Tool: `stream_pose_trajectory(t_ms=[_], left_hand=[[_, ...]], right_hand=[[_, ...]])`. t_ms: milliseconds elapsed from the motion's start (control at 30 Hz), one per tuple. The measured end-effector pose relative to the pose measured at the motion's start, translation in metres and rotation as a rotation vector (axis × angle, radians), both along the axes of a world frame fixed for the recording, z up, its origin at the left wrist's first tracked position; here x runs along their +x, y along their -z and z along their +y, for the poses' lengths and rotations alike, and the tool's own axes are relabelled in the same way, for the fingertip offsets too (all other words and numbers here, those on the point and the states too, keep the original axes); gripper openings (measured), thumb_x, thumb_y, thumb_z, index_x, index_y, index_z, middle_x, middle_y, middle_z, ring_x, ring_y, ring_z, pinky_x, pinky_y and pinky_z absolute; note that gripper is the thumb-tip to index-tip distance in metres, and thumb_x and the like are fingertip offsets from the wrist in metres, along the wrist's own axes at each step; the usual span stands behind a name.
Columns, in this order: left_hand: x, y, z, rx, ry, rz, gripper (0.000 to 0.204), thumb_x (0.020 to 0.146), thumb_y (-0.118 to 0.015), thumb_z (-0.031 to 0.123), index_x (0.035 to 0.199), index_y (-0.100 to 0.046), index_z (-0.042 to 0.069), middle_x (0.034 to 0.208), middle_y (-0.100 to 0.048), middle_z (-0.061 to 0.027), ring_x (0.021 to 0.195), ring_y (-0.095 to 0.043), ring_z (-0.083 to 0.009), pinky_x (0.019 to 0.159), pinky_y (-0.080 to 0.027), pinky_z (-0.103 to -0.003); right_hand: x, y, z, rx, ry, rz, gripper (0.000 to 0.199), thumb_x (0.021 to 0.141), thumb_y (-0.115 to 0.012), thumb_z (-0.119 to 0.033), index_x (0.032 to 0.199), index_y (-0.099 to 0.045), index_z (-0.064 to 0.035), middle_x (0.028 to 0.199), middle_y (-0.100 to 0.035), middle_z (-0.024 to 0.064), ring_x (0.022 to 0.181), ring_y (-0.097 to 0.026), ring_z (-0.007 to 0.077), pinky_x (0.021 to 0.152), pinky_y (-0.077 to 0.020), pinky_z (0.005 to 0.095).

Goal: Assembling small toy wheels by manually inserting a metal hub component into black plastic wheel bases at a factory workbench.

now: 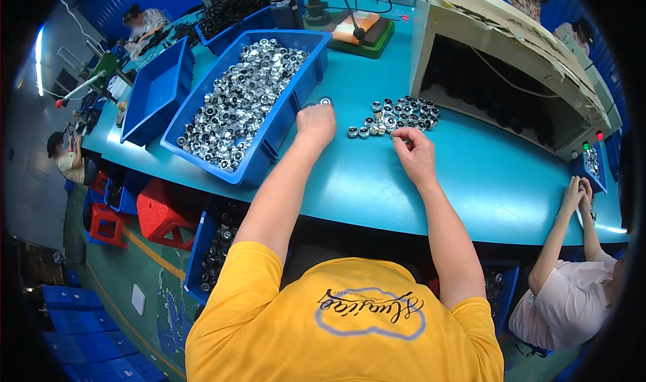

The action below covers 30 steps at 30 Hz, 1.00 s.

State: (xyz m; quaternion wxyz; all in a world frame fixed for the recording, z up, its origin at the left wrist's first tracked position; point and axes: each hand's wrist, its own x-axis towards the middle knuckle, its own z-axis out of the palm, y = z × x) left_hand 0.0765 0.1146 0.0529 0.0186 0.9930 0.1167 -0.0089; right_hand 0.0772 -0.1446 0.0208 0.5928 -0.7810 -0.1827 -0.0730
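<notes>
My left hand (316, 123) is closed in a fist on the turquoise table, beside the right wall of a large blue bin (282, 123). Small round black-and-silver metal parts (326, 101) show just past its knuckles; whether its fingers grip any is hidden. The bin is heaped with similar shiny metal parts (245, 96). Farther right, my right hand (416, 154) has its thumb and forefinger pinched at the near edge of a loose pile of these parts (407, 113). What lies between those fingertips is too small to make out.
An emptier blue bin (158, 92) stands left of the full one. Behind are a bin of black parts (235, 8), a dark-lidded jar (285, 8) and a green-based press (363, 35). A worn box-like housing (505, 72) stands right; a co-worker's hands (579, 195) work beyond it.
</notes>
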Motion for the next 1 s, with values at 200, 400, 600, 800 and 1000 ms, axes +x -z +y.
stream_pose_trajectory(t_ms=[200,400,600,800,1000], left_hand=[[0.004,0.005,0.005,-0.077,-0.025,-0.053,0.039,0.099,-0.058,0.032,0.132,-0.057,0.012,0.105,-0.074,-0.0198,0.101,-0.071,-0.0374,0.086,-0.056,-0.05],[0.004,0.0,-0.005,0.04,0.007,-0.063,0.033,0.097,-0.062,0.027,0.118,-0.06,0.002,0.098,-0.075,-0.0184,0.096,-0.073,-0.0344,0.081,-0.057,-0.048],[-0.019,-0.003,-0.06,-0.042,0.181,-0.448,0.023,0.093,-0.066,0.02,0.112,-0.063,0.008,0.083,-0.073,-0.0124,0.075,-0.073,-0.0333,0.063,-0.057,-0.046],[-0.032,0.043,-0.104,-0.33,0.546,-0.696,0.014,0.087,-0.069,0.01,0.101,-0.07,0.01,0.074,-0.068,-0.0088,0.066,-0.068,-0.03,0.059,-0.053,-0.043],[-0.026,0.047,-0.106,-0.425,0.611,-0.647,0.013,0.085,-0.069,0.007,0.098,-0.071,0.009,0.071,-0.067,-0.0068,0.065,-0.067,-0.0278,0.06,-0.053,-0.042]], right_hand=[[-0.002,-0.005,-0.004,0.004,0.017,-0.023,0.011,0.088,-0.07,-0.007,0.097,-0.075,-0.005,0.088,-0.069,0.0021,0.065,-0.058,0.0075,0.061,-0.0479,0.0234],[0.02,-0.035,-0.024,-0.098,-0.029,0.193,0.013,0.089,-0.073,-0.015,0.097,-0.075,-0.0049,0.078,-0.068,-0.0006,0.068,-0.058,0.0047,0.062,-0.048,0.0232],[0.12,-0.034,-0.06,-0.652,0.208,-0.251,0.038,0.078,-0.072,-0.017,0.116,-0.072,-0.0151,0.12,-0.065,0.0097,0.111,-0.061,0.0284,0.094,-0.0527,0.0418],[0.189,-0.037,-0.041,-0.914,0.259,-0.127,0.068,0.071,-0.081,-0.027,0.136,-0.061,-0.0286,0.154,-0.037,0.0083,0.139,-0.037,0.0383,0.111,-0.0405,0.0561],[0.254,0.004,-0.048,-0.935,0.593,-0.088,0.058,0.077,-0.08,-0.034,0.131,-0.064,-0.0221,0.153,-0.041,0.0093,0.134,-0.046,0.0366,0.108,-0.0445,0.0518]])
